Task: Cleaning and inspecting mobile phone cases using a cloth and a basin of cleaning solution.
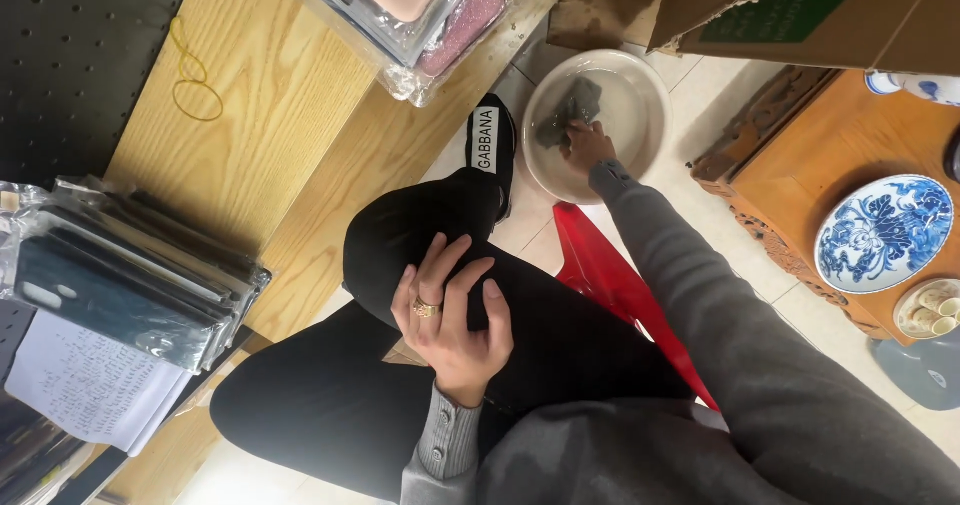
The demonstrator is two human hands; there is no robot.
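My right hand (pixel 588 145) reaches down into a white basin (pixel 640 75) of water on the tiled floor. Its fingers are closed on a dark grey cloth (pixel 568 110) lying in the water. My left hand (pixel 450 320), with a gold ring on one finger, rests palm down on my crossed knee in black trousers, fingers spread and holding nothing. Both arms wear grey sleeves. A black shoe (pixel 492 145) sits just left of the basin.
A red stool (pixel 610 275) is under me. To the left are a wooden shelf (pixel 270 95), bagged phone cases (pixel 120 285) and rubber bands (pixel 195 85). To the right, a carved wooden table (pixel 800 155) carries a blue-and-white plate (pixel 882 233). Cardboard boxes (pixel 800 15) stand beyond the basin.
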